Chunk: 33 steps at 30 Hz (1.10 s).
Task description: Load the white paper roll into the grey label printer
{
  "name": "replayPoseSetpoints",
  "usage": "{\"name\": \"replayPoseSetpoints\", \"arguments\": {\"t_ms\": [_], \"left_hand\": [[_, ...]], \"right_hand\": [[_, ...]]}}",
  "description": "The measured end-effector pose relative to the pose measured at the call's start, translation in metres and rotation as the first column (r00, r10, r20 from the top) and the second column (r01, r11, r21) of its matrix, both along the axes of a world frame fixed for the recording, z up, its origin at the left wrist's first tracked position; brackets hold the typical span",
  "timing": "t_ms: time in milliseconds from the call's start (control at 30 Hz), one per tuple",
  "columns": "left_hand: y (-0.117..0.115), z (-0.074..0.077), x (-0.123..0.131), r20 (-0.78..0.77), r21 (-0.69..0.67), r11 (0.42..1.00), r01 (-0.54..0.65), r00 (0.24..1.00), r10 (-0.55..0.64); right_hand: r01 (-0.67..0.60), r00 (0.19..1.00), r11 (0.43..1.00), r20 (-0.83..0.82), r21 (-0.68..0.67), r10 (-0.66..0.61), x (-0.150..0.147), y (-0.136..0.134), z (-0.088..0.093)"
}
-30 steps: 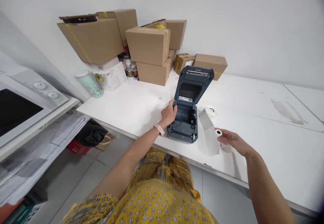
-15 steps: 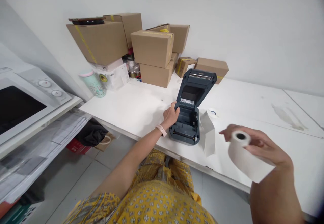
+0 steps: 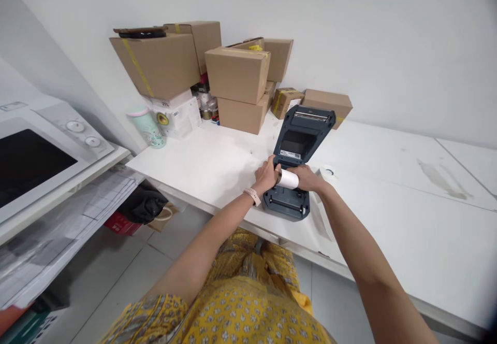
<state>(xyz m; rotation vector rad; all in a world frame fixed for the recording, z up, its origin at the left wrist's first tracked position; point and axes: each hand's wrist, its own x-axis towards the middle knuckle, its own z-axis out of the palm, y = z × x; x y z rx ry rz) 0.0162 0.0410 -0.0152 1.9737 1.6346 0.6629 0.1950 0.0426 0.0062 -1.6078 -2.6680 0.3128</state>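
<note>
- Head view: right grip [image 3: 308, 179] clasps the right end of a white cylindrical paper roll [image 3: 288, 179].
- Long axis crosswise, it lies over the open dark-grey plastic printer [image 3: 285, 198].
- Left grip [image 3: 266, 175], beside the roll's left end: closure unclear.

Bench [image 3: 388, 168]: white, stained toward the right
Near edge: printer [image 3: 298, 142], lid up; paper strip [image 3: 320, 222] just beside it, partly hidden
Right of printer: white roll [image 3: 329, 173]
Left end: cup [image 3: 149, 130], white box [image 3: 180, 118]
Back: stacked cartons [image 3: 241, 115], small carton [image 3: 285, 100], long carton [image 3: 326, 103]
</note>
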Motion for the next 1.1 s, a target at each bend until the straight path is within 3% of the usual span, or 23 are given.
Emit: {"name": "replayPoseSetpoints", "arguments": {"t_ms": [400,933,1100], "left_hand": [[0.002,-0.001,0.003,-0.011,-0.023,0.999,-0.022,1.000,0.022],[0.004,-0.004,-0.002,0.089,0.023,1.000,-0.004,0.996,0.002],[-0.004,-0.009,-0.004,0.063,0.093,0.991,0.095,0.993,-0.101]], "right_hand": [[-0.004,0.985,0.998,0.174,0.063,-0.007,-0.009,-0.011,-0.008],[-0.004,0.995,0.998,0.096,0.071,-0.003,-0.001,-0.001,-0.015],[0.010,0.998,0.996,0.065,0.089,-0.015,0.000,-0.001,-0.018]]}}
